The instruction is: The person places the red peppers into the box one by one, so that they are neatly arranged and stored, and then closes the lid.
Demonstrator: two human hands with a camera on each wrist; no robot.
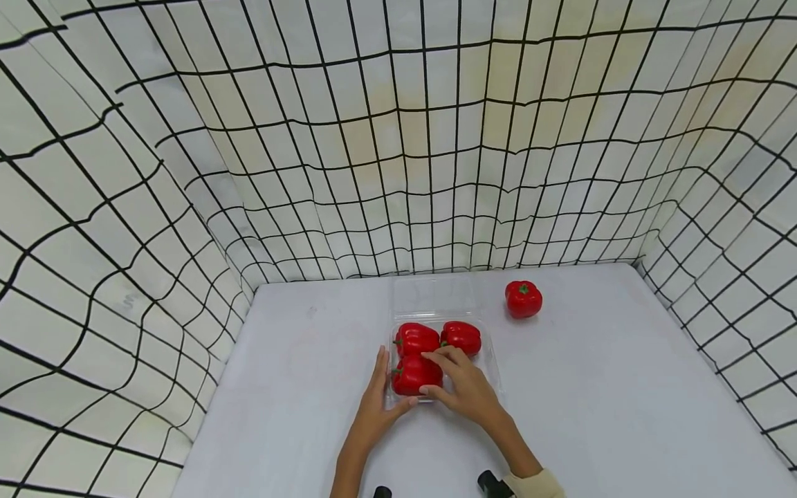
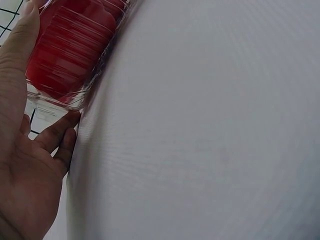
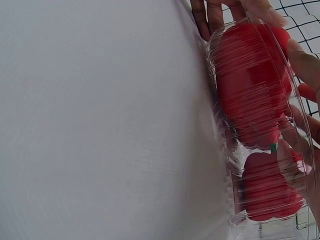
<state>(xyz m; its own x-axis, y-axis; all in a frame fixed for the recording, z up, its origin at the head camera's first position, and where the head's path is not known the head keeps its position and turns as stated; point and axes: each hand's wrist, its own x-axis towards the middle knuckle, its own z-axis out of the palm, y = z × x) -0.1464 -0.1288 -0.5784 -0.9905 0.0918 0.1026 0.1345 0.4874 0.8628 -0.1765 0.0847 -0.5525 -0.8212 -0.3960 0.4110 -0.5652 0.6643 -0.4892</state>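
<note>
A clear plastic clamshell container (image 1: 493, 366) lies on the table with its lid (image 1: 434, 294) folded back. Inside sit a front-left red bell pepper (image 1: 414, 377), a rear-left one (image 1: 416, 337) and a rear-right one (image 1: 462, 337). My left hand (image 1: 376, 409) rests against the container's left side, fingers straight and thumb along the front edge. With index finger and thumb, my right hand (image 1: 465, 387) pinches the front-left pepper from its right side. Through the ribbed wall, the right wrist view shows a large red pepper (image 3: 250, 75) and another pepper (image 3: 267, 187).
Another red bell pepper (image 1: 523, 299) stands on the white table (image 1: 591, 387), right of the lid. Black wire grid (image 1: 436, 173) over pale panels encloses the back and both sides. Dark devices (image 1: 492, 484) show at the wrists.
</note>
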